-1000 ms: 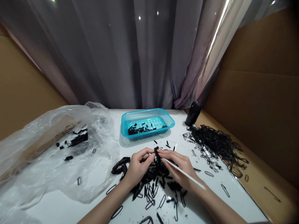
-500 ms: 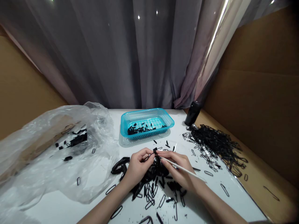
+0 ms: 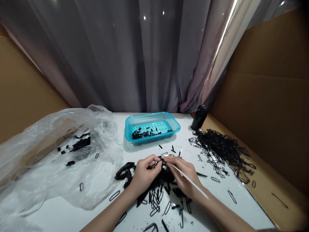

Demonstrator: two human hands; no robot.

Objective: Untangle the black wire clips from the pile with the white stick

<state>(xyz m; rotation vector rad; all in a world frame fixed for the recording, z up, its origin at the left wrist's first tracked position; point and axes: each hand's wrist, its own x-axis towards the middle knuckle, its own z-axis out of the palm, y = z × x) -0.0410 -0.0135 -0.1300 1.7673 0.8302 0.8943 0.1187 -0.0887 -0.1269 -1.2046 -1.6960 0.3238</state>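
Observation:
My left hand (image 3: 147, 169) pinches a small black piece (image 3: 162, 159) between thumb and fingertips; its exact kind is too small to make out. Close against it, my right hand (image 3: 184, 172) grips a thin white stick (image 3: 190, 181), whose near end slants back over the wrist. The stick's tip meets the black piece where the fingertips come together, and the fingers partly hide it. Beneath both hands lies a heap of black pieces (image 3: 156, 183), with flat black loops (image 3: 154, 204) spread in front of it.
A blue plastic basket (image 3: 177, 126) holding small black pieces stands behind my hands. Crumpled clear plastic (image 3: 96, 180) covers the left side. At the right are a large pile of black loops (image 3: 219, 148) and a dark cylinder (image 3: 199, 117). Cardboard walls (image 3: 270, 96) flank the white table (image 3: 253, 209).
The black piece at my fingertips stood upright above them and now sits lower, mostly between the fingers. My right hand and the white stick have turned slightly, the stick now steeper.

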